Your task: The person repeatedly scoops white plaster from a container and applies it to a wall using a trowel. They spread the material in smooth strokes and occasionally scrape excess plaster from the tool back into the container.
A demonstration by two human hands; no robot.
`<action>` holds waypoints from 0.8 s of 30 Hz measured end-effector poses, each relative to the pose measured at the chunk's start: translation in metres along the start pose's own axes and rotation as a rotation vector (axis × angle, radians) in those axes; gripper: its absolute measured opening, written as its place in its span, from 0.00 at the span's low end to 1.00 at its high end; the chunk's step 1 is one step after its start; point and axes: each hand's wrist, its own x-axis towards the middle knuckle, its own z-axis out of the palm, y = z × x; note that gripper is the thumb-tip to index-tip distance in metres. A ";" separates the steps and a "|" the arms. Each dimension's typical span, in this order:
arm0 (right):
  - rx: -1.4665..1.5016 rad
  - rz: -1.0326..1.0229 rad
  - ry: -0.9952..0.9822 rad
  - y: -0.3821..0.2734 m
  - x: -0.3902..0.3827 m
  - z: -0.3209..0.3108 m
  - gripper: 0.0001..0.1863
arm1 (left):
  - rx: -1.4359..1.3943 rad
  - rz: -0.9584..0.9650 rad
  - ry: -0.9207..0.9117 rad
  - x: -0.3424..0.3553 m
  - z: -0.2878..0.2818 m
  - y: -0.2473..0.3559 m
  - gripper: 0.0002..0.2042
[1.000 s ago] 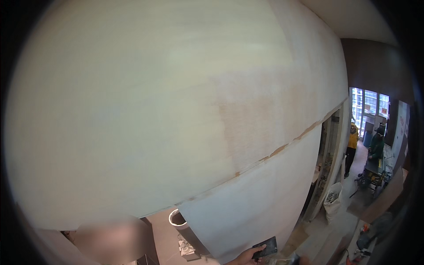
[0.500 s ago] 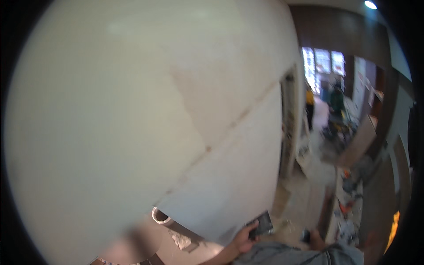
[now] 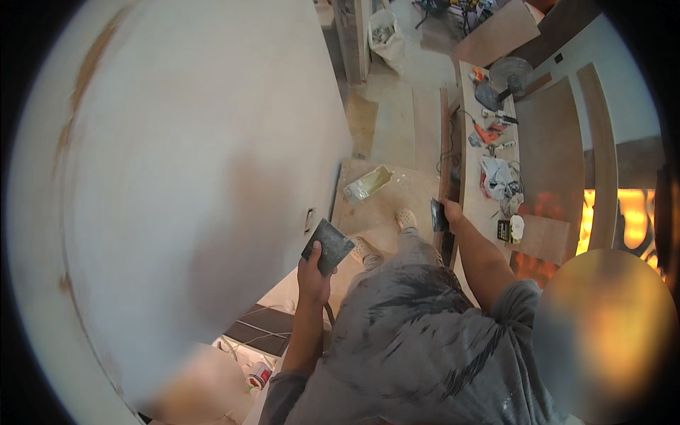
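Note:
My left hand (image 3: 314,281) is closed on a dark grey, flat rectangular blade that looks like a wide putty knife (image 3: 330,246), its handle hidden by my grip. It is held up in front of my body, beside the pale wall (image 3: 212,106). My right hand (image 3: 452,211), farther right with the arm bent, grips a second dark flat tool (image 3: 438,216). That one is seen nearly edge-on, and it too resembles a putty knife. Neither blade appears to touch the wall. A long brownish seam (image 3: 65,142) curves along the wall's left part.
On the floor ahead of my clogs (image 3: 406,218) lies a see-through trough (image 3: 369,185) with yellowish residue. At the right runs a long bench (image 3: 467,241) with a fan (image 3: 506,78), orange power tools (image 3: 487,132) and plastic bags. A white sack (image 3: 386,39) stands farther off.
My view has swung down and to the right, from the wall to my body and the floor. Both hands now show higher in the picture, still holding their tools.

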 end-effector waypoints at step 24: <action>-1.081 -0.512 0.093 0.063 0.354 0.186 0.25 | -0.041 -0.400 0.211 0.368 -0.050 -0.258 0.15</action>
